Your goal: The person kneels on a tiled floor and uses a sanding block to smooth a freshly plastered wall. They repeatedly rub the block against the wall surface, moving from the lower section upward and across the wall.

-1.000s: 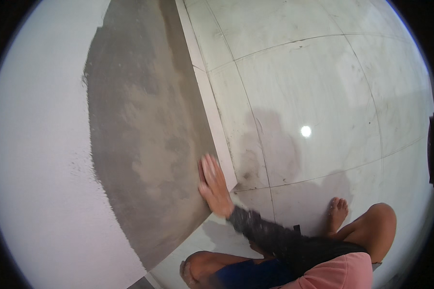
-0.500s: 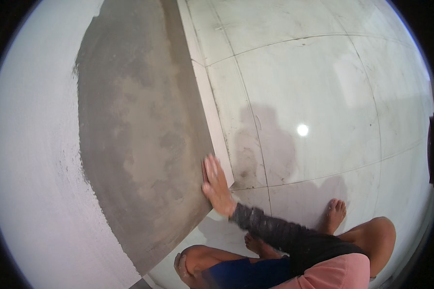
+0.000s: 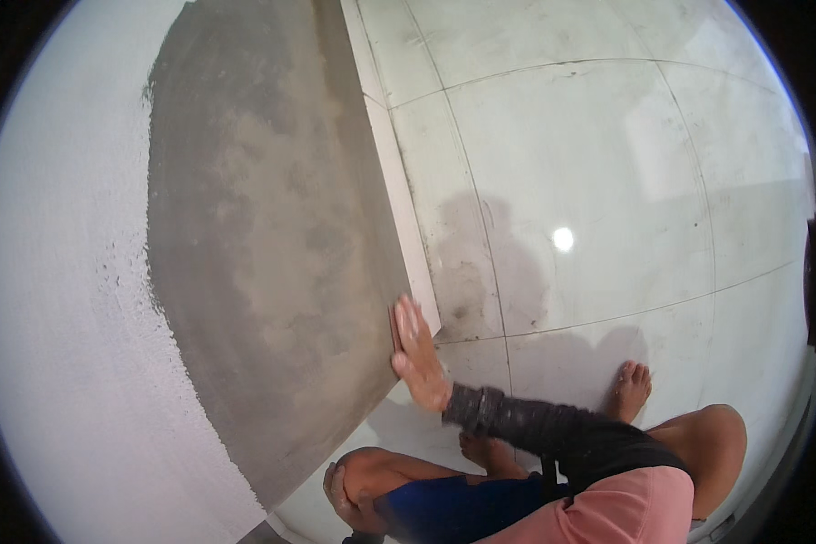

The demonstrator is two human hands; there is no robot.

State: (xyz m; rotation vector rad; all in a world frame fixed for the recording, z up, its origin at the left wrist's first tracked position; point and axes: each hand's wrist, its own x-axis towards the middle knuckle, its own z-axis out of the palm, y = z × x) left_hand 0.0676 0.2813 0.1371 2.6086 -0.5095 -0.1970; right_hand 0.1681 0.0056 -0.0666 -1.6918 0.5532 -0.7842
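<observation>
My right hand (image 3: 417,354) reaches across to the wall at the left, low down near the white skirting strip (image 3: 408,227). Its fingers are stretched and press a thin, flat, reddish-brown piece (image 3: 394,331) against a grey plastered patch (image 3: 290,227). Only an edge of that piece shows; it looks like a folded sheet of sandpaper. White dust coats the fingers. My left hand (image 3: 354,503) is wrapped round my left knee, its fingers curled and partly cut off by the lower edge.
White-painted wall (image 3: 72,299) borders the grey patch along a ragged edge. Pale floor tiles (image 3: 589,163) with dark joints and smudges stretch to the right. The wall ends at a corner near my left knee. My bare feet (image 3: 633,390) rest on the tiles.
My right hand has shifted slightly right and down in the picture, still against the wall by the skirting. More of my left hand shows on the knee. The view has moved a little.
</observation>
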